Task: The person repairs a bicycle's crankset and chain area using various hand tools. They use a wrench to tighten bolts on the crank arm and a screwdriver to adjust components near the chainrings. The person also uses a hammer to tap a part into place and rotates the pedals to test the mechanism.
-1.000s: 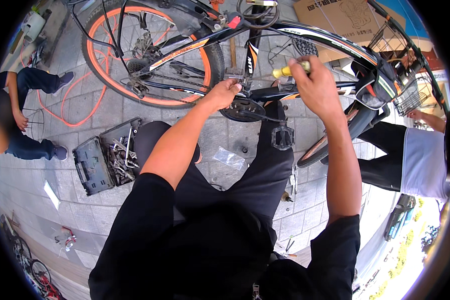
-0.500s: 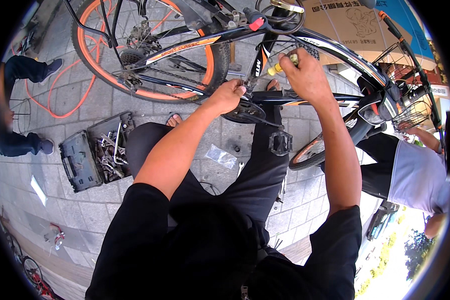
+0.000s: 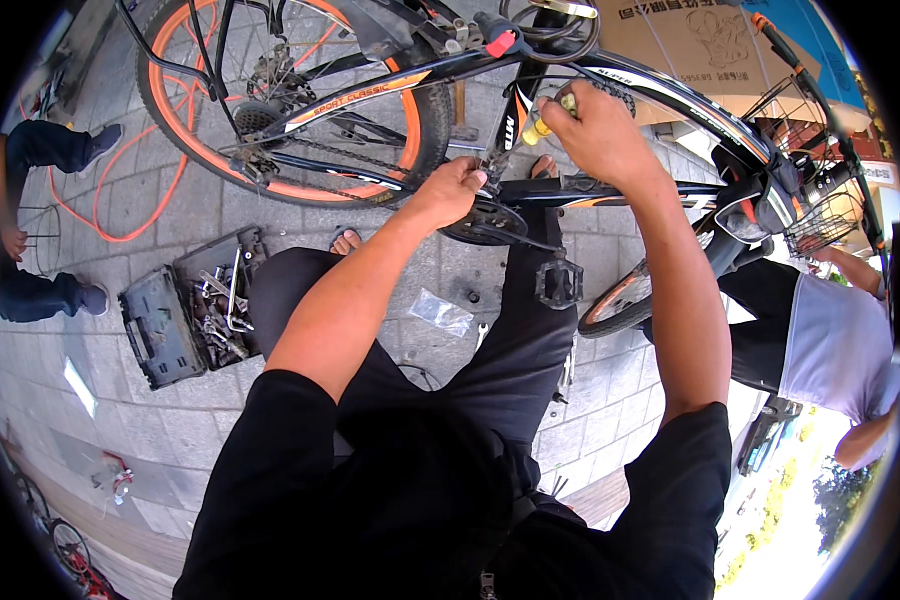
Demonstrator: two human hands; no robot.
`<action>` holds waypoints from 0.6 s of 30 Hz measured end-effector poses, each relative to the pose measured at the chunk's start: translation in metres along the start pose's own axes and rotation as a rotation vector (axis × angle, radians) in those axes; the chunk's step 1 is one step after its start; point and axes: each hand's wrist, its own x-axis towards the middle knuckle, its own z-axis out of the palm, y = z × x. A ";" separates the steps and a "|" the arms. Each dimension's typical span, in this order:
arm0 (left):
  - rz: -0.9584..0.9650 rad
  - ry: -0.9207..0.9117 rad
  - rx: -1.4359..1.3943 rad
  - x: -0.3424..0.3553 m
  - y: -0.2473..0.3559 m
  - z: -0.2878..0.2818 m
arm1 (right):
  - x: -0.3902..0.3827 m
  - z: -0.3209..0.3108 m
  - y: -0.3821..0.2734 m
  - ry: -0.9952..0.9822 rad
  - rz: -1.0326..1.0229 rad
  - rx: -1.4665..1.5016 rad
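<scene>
My right hand (image 3: 602, 138) is closed round the yellow handle of a screwdriver (image 3: 534, 133). Its shaft slants down and left toward the seat tube of a black, white and orange bicycle (image 3: 370, 98), just above the crank. Close by that spot, my left hand (image 3: 446, 194) is closed, thumb and fingers pinched together by the seat tube's foot. Whatever lies in that pinch is too small to make out. Below my left hand are the chainring (image 3: 482, 224) and, farther right, a black pedal (image 3: 559, 283). The screwdriver's tip cannot be made out clearly.
An open black toolbox (image 3: 160, 335) full of metal tools lies left on the paving. Between my legs are a clear plastic bag (image 3: 440, 312) and a wrench (image 3: 482, 334). A large cardboard box (image 3: 675, 45) stands beyond the bicycle. People are at left and right, and an orange hose (image 3: 120, 237) lies left.
My right hand and the screwdriver have shifted slightly left and up, the handle tilting steeper. The left hand keeps its pinch at the same spot. The person at right has moved an arm.
</scene>
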 end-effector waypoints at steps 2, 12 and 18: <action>-0.006 0.002 0.039 -0.002 0.000 -0.001 | 0.000 -0.008 -0.019 -0.073 0.058 -0.092; -0.149 -0.023 0.093 -0.010 0.030 -0.005 | 0.030 -0.011 -0.020 -0.187 -0.086 -0.201; -0.173 -0.102 -0.002 -0.015 0.043 -0.009 | 0.019 -0.012 0.010 -0.224 -0.197 -0.086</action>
